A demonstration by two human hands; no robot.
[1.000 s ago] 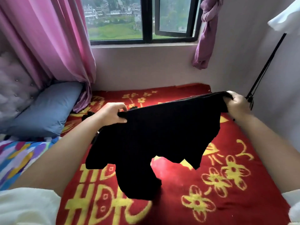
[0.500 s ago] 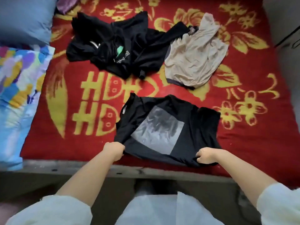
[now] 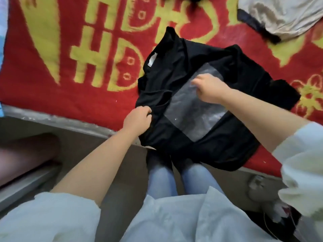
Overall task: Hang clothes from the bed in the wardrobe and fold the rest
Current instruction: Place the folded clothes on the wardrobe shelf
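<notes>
Head view: the black T-shirt [image 3: 197, 109] lies print-up at the bed's near edge on the red blanket [image 3: 52, 70]. My left hand [image 3: 137, 120] pinches its side; my right hand [image 3: 208, 89], fingers loosely curled, presses the print. I'd smooth it flat before folding.

Bed [image 3: 52, 117] status from my feed: red blanket [image 3: 43, 75] with yellow pattern covers it.
I see a black T-shirt [image 3: 176, 67] lying on it, hem overhanging the near edge; beige garment [image 3: 283, 16] at far right, apart from it.
</notes>
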